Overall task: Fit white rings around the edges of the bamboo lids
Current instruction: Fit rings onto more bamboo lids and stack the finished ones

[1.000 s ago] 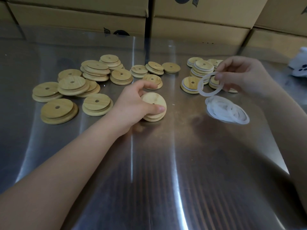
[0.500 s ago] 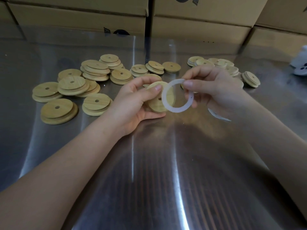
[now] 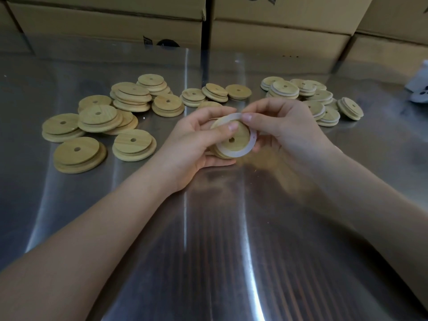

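Nearest to me, both forearms reach forward over the shiny steel counter (image 3: 220,251). Above its middle my left hand (image 3: 192,140) grips a round bamboo lid (image 3: 240,133) with a small centre hole, thumb pressed on its face and fingers curled behind, holding it tilted clear of the counter. My right hand (image 3: 284,128) pinches a thin white flexible ring (image 3: 234,154) between thumb and forefinger at the lid's upper edge; the ring lies across the lid's face and hugs its lower rim, though I cannot tell whether it is seated. Beyond on the left lie plain bamboo lids (image 3: 99,117), loosely stacked. On the far right sit lids already wearing white rings (image 3: 317,98). Brown cardboard boxes (image 3: 278,26) line the back.
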